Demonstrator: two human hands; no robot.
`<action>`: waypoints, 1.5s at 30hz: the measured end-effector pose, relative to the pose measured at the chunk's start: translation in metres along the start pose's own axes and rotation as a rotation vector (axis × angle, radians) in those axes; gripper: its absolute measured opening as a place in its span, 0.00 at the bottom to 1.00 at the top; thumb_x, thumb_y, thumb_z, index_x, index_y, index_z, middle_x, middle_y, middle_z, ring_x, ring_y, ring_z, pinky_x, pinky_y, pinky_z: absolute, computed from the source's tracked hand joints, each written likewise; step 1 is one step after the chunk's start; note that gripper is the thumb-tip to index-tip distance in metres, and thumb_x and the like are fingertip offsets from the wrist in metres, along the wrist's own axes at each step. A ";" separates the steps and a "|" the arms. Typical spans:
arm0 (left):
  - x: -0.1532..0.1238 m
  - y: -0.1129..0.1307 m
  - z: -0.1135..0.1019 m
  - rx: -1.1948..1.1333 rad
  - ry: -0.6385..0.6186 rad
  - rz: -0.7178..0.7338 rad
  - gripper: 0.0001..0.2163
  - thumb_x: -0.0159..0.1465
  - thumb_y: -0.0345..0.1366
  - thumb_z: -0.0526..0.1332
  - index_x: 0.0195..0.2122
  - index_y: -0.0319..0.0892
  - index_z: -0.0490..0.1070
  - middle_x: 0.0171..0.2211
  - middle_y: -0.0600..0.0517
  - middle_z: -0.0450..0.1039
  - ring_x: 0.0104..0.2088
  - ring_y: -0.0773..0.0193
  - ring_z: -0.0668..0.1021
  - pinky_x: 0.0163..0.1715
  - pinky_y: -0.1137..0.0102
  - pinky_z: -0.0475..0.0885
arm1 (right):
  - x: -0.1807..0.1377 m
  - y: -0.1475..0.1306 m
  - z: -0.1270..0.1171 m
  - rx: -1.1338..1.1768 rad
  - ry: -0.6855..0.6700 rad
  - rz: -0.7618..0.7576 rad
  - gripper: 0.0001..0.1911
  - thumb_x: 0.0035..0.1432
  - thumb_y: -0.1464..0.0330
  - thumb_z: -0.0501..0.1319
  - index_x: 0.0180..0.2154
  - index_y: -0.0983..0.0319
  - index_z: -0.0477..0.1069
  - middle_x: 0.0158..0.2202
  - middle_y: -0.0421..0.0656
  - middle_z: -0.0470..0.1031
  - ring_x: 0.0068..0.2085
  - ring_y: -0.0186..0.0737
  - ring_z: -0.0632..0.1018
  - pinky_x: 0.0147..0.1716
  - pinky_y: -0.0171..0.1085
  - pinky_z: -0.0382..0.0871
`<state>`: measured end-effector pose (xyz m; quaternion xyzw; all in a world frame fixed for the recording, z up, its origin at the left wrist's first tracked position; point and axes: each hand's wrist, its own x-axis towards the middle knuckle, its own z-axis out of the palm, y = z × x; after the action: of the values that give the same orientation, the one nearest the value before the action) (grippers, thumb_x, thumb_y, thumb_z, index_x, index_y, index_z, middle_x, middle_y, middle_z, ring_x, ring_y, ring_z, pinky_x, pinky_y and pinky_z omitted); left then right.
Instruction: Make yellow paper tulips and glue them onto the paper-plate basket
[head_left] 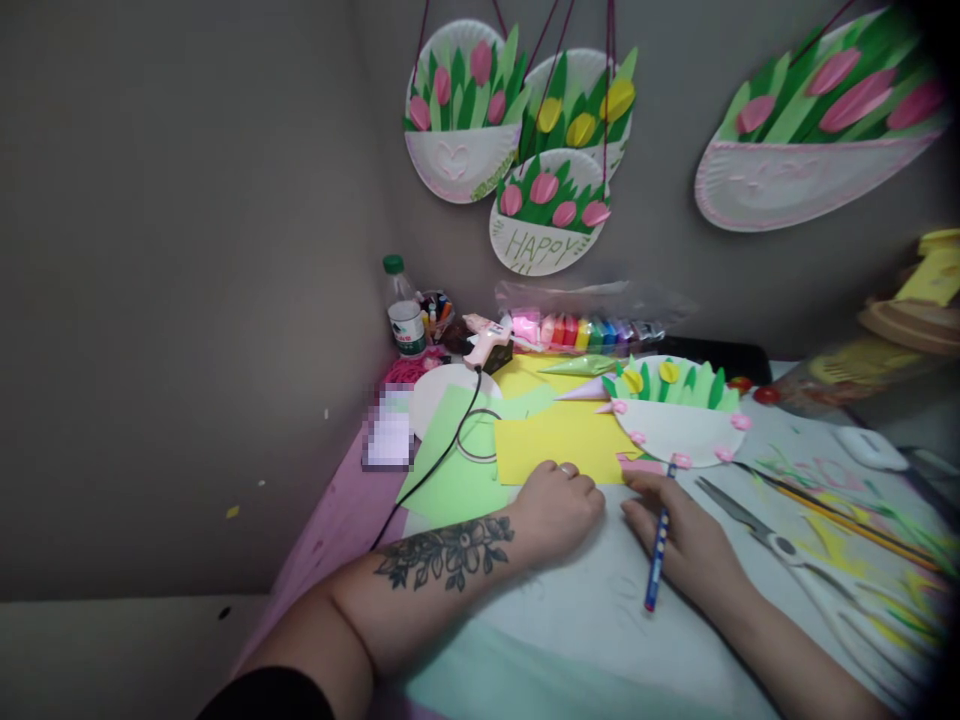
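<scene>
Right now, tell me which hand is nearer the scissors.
Right. The right hand, holding a pencil, lies beside the scissors; the left hand rests farther off at the yellow paper.

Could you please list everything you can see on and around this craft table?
yellow sheet: 1, yellow, table centre
green sheet: 1, light green, left of it
plate craft: 1, white and green, right of yellow sheet
hanging plate crafts: 4, white, green, pink, on wall
glue gun: 1, pink, table back
bottle: 1, clear, back corner
clay packs: one row, multicoloured, by wall
scissors: 1, white-handled, table right
pencil: 1, blue, in right hand
left hand: 1, at yellow sheet's near edge
right hand: 1, fingers around pencil
</scene>
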<state>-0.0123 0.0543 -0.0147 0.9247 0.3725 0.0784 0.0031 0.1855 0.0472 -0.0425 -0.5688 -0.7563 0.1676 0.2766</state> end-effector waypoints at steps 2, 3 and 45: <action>0.000 0.000 0.000 0.003 -0.010 0.000 0.04 0.63 0.31 0.55 0.36 0.38 0.68 0.35 0.49 0.73 0.38 0.58 0.73 0.34 0.64 0.67 | 0.000 -0.001 -0.001 0.009 -0.009 -0.004 0.15 0.56 0.59 0.56 0.43 0.59 0.65 0.42 0.48 0.76 0.37 0.44 0.79 0.35 0.40 0.73; 0.000 0.000 -0.001 0.002 -0.015 0.000 0.04 0.63 0.32 0.55 0.36 0.38 0.68 0.34 0.48 0.73 0.38 0.58 0.73 0.34 0.64 0.67 | 0.000 -0.002 -0.001 0.014 -0.013 -0.008 0.15 0.56 0.59 0.56 0.43 0.59 0.65 0.42 0.48 0.76 0.37 0.44 0.79 0.35 0.40 0.73; -0.001 0.000 -0.001 -0.021 0.018 -0.039 0.04 0.62 0.31 0.57 0.35 0.37 0.69 0.32 0.48 0.72 0.36 0.57 0.72 0.30 0.65 0.68 | -0.001 -0.011 -0.008 0.076 -0.117 -0.071 0.12 0.56 0.61 0.56 0.40 0.58 0.69 0.38 0.45 0.78 0.36 0.43 0.79 0.34 0.38 0.74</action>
<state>-0.0134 0.0538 -0.0137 0.9164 0.3896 0.0908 0.0110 0.1822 0.0425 -0.0296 -0.5199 -0.7840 0.2192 0.2589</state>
